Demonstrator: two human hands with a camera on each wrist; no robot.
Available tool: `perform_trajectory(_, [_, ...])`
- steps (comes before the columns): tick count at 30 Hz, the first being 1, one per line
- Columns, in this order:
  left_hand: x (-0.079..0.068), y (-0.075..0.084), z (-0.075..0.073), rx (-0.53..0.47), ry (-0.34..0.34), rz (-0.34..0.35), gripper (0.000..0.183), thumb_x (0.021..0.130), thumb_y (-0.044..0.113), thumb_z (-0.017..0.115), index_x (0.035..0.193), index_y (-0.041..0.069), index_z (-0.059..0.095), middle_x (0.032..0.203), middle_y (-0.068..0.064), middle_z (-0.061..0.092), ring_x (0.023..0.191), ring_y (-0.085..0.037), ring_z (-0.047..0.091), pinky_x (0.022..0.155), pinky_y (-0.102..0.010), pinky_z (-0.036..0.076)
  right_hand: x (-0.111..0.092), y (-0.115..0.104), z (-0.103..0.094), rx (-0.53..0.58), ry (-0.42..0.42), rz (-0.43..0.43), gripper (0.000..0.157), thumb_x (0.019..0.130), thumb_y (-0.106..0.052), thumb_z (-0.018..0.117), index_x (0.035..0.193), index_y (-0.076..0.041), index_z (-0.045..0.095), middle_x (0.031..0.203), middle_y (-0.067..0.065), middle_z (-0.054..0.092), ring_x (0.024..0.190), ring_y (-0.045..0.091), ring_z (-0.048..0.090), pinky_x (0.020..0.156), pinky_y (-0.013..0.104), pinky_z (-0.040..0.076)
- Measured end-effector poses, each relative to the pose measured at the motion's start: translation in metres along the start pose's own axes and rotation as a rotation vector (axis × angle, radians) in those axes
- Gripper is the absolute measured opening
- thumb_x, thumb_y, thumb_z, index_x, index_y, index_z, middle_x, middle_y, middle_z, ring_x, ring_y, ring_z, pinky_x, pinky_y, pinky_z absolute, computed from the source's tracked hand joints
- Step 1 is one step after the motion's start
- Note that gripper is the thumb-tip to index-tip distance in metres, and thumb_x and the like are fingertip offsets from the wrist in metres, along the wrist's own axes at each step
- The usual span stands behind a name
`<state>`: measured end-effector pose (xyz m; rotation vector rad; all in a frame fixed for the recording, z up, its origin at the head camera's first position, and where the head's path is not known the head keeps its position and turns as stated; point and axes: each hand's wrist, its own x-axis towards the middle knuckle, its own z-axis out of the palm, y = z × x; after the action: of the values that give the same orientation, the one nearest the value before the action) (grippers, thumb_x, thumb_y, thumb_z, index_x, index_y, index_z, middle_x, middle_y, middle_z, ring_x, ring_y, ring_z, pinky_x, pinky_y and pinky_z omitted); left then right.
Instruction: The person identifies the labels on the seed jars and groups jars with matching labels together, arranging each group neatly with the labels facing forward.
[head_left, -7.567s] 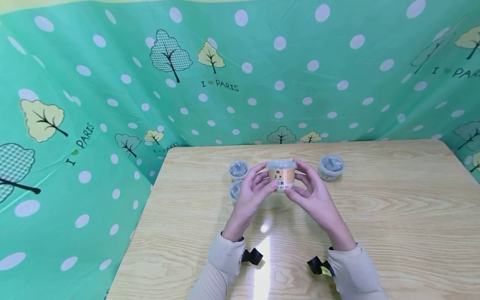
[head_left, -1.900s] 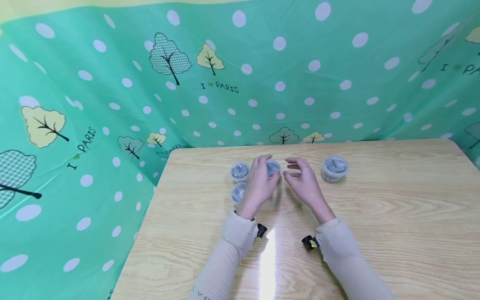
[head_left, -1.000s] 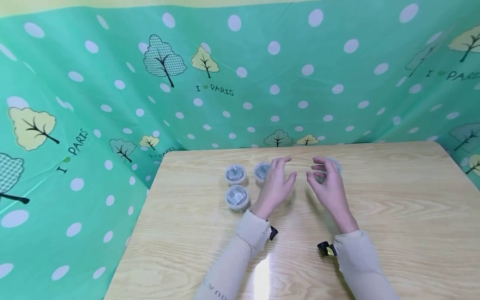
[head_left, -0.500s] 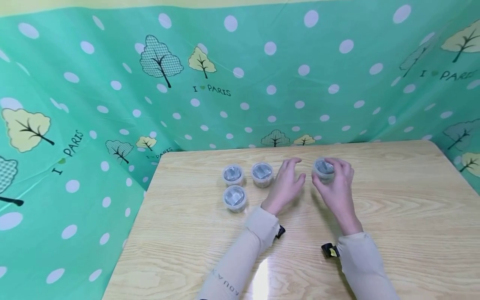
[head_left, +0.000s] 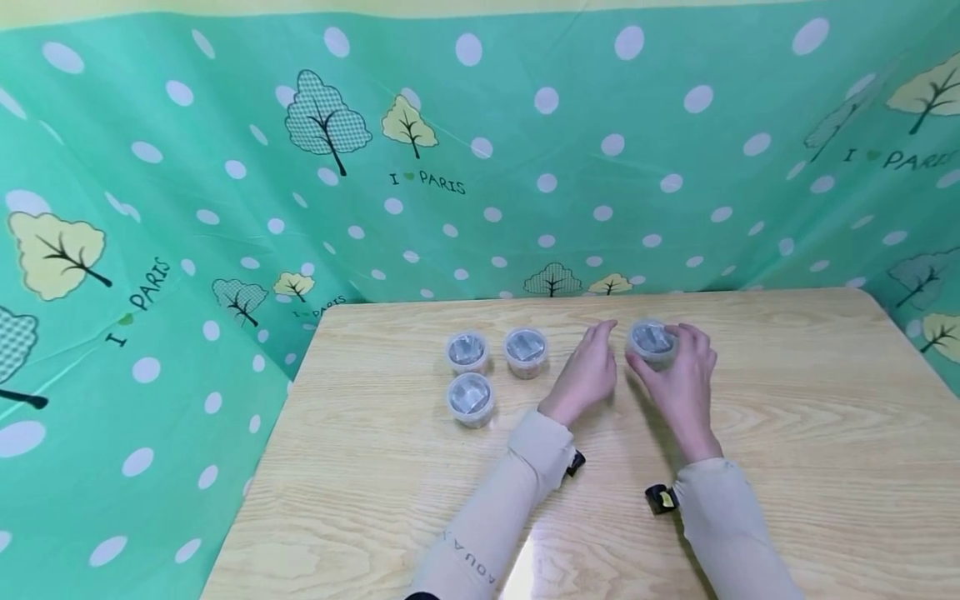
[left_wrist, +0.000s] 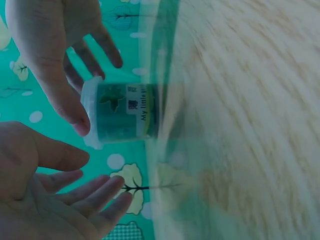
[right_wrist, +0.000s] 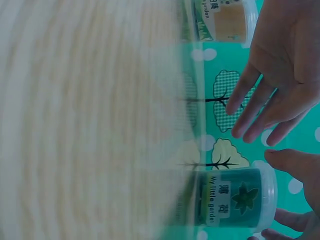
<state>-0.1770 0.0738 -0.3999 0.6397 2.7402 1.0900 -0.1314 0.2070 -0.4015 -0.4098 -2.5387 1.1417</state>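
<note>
My right hand [head_left: 686,387] grips a small lidded plastic tub [head_left: 651,337] by its rim, thumb on the near left side and fingers round the right. In the left wrist view this tub [left_wrist: 122,111] has a teal label with a leaf and the words "My little garden", and stands upright on the table. My left hand [head_left: 588,371] is just left of it, fingers extended, apart from the tub and holding nothing. Left of that hand stands another tub [head_left: 526,350], orange-labelled in the right wrist view.
Two more clear-lidded tubs stand at the left, a back one [head_left: 467,350] and a front one [head_left: 471,398]. The wooden table [head_left: 360,467] ends at a green dotted cloth [head_left: 450,217] behind and on the left.
The orange-labelled tub, earlier held up in both hands, now stands beside the back left tub. Both hands have moved right; the right one has taken hold of the teal-labelled tub.
</note>
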Motion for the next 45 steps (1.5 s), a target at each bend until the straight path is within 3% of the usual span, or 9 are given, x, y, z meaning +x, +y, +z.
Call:
perform_trajectory(8, [0.007,-0.002,0.011,-0.014,-0.03,-0.007,0.056,0.101,0.007,0.047,0.154,0.011,0.03,0.155,-0.008,0.041,0.139,-0.02,0.044,0.116,-0.028,0.037,0.004,0.005,0.003,0.028,-0.032,0.008,0.067,0.086,-0.017,0.078,0.138,0.009,0.044,0.143,0.03,0.036,0.13,0.048,0.04,0.112,0.061,0.035])
perform_trajectory(14, [0.012,-0.003,0.016,-0.037,-0.06,0.009,0.054,0.101,0.007,0.047,0.153,0.01,0.033,0.153,-0.008,0.044,0.138,-0.019,0.046,0.115,-0.027,0.038,0.007,0.005,0.004,0.037,-0.061,0.014,0.059,0.088,-0.011,0.074,0.136,0.009,0.046,0.144,0.029,0.036,0.132,0.05,0.041,0.115,0.06,0.032])
perform_trajectory(20, [0.009,-0.004,0.016,-0.078,-0.051,0.023,0.053,0.101,0.009,0.048,0.151,0.005,0.032,0.149,-0.012,0.048,0.134,-0.019,0.05,0.113,-0.026,0.04,0.008,0.006,0.002,0.003,-0.094,-0.098,0.057,0.087,-0.007,0.074,0.134,0.013,0.05,0.145,0.032,0.037,0.13,0.053,0.042,0.112,0.062,0.035])
perform_trajectory(27, [0.003,-0.007,0.009,-0.129,-0.026,0.06,0.048,0.101,0.007,0.047,0.148,0.009,0.036,0.141,-0.007,0.053,0.125,-0.013,0.056,0.106,-0.021,0.046,0.009,0.005,-0.006,0.014,-0.128,-0.178,0.058,0.083,-0.005,0.076,0.135,0.009,0.052,0.147,0.032,0.036,0.131,0.054,0.04,0.111,0.066,0.034])
perform_trajectory(34, [-0.007,-0.01,-0.004,-0.179,0.0,0.068,0.047,0.101,0.006,0.05,0.146,0.011,0.038,0.134,-0.007,0.059,0.122,-0.012,0.058,0.103,-0.02,0.048,0.01,0.005,-0.013,0.027,-0.184,-0.325,0.052,0.081,-0.006,0.076,0.128,0.006,0.058,0.143,0.027,0.042,0.125,0.047,0.046,0.1,0.064,0.045])
perform_trajectory(42, [-0.02,-0.02,-0.018,-0.219,-0.051,0.141,0.089,0.089,0.01,0.072,0.158,0.015,0.015,0.151,-0.01,0.046,0.133,-0.019,0.051,0.111,-0.028,0.043,0.007,-0.001,-0.017,0.083,-0.266,-0.434,0.047,0.079,-0.003,0.078,0.123,-0.001,0.061,0.145,0.022,0.043,0.128,0.047,0.044,0.103,0.069,0.04])
perform_trajectory(45, [-0.023,-0.023,-0.021,-0.243,-0.053,0.145,0.093,0.087,0.009,0.074,0.158,0.014,0.014,0.152,-0.01,0.044,0.135,-0.021,0.049,0.112,-0.029,0.042,0.005,-0.002,-0.019,0.105,-0.284,-0.454,0.047,0.078,0.0,0.077,0.123,-0.001,0.061,0.145,0.022,0.043,0.129,0.047,0.044,0.103,0.07,0.039])
